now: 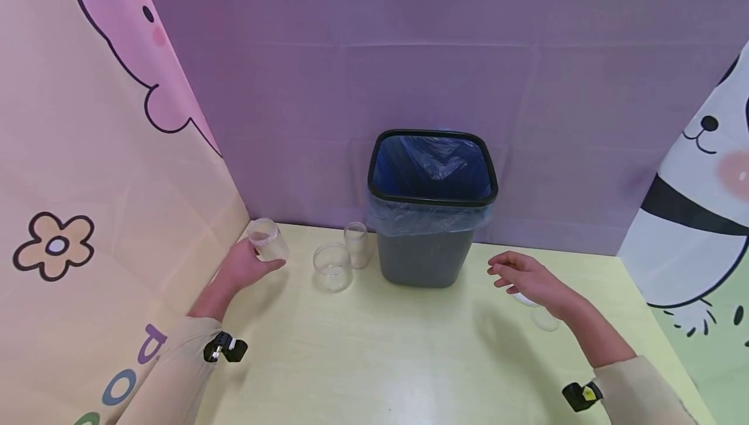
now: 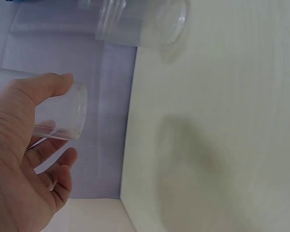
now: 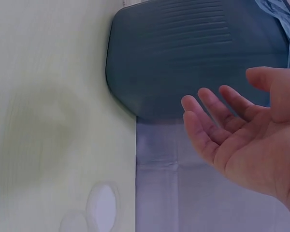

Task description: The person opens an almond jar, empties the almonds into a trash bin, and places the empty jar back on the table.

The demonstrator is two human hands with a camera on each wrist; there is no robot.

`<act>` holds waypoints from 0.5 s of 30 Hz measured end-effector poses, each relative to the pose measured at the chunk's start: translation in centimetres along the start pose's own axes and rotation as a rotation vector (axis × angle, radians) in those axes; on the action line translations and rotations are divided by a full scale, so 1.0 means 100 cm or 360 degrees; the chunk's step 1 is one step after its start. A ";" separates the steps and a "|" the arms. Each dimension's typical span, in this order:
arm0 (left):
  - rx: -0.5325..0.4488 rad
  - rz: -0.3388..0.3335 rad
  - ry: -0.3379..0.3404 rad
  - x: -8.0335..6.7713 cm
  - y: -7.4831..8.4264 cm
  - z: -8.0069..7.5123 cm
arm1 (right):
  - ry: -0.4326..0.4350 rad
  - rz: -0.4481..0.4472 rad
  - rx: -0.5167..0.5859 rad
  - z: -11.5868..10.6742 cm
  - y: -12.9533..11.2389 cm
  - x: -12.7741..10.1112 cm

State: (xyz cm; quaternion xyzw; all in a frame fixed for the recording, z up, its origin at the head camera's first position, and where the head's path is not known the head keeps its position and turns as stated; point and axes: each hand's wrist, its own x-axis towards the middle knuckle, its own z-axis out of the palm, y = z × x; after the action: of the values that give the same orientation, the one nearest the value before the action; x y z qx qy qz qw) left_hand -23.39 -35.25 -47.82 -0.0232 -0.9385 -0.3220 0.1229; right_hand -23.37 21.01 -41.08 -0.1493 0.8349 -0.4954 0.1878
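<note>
My left hand point(image 1: 242, 266) grips a clear plastic jar point(image 1: 272, 246) above the table's far left corner. Thumb and fingers lie around its side in the left wrist view, where the jar point(image 2: 63, 113) looks see-through with nothing visible inside. To its right, a wide clear jar point(image 1: 332, 272) and a narrower, taller clear jar point(image 1: 357, 248) stand on the table. My right hand point(image 1: 535, 283) hovers on the other side with nothing in it, its fingers loosely bent. Beneath it lie a white round lid point(image 3: 105, 208) and a clear round disc point(image 3: 73, 223), partly hidden in the head view.
A grey waste bin point(image 1: 424, 259) with a black rim and blue liner bag stands at the back middle, against a purple cloth backdrop point(image 1: 351, 87). Printed cloth walls close off both sides of the pale table point(image 1: 374, 347).
</note>
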 end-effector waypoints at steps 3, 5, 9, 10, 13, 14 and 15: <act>-0.0017 -0.0031 -0.0024 -0.003 0.000 0.005 | -0.0024 0.0008 0.0016 0.002 0.002 0.001; -0.0029 -0.0048 -0.0051 -0.004 -0.001 0.008 | -0.0038 0.0019 0.0018 0.003 0.003 0.000; -0.0016 -0.0088 -0.0101 -0.005 -0.003 0.014 | -0.0046 0.0038 0.0008 0.003 0.007 -0.001; -0.0016 -0.0097 -0.0113 -0.005 -0.003 0.015 | -0.0048 0.0036 0.0003 0.002 0.008 -0.001; -0.0016 -0.0117 -0.0149 -0.005 -0.005 0.019 | -0.0040 0.0055 0.0007 0.001 0.012 -0.001; -0.0014 -0.0125 -0.0156 -0.005 -0.006 0.021 | -0.0045 0.0056 0.0007 0.001 0.013 -0.001; -0.0015 -0.0135 -0.0167 -0.005 -0.006 0.022 | -0.0043 0.0066 0.0015 0.001 0.015 -0.002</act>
State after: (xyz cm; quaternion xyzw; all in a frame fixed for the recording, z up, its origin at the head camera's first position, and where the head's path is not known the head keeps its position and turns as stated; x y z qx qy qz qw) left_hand -23.45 -34.38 -49.97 -0.0009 -0.9422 -0.3298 0.0597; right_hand -23.28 21.71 -42.38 -0.1378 0.8329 -0.4931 0.2099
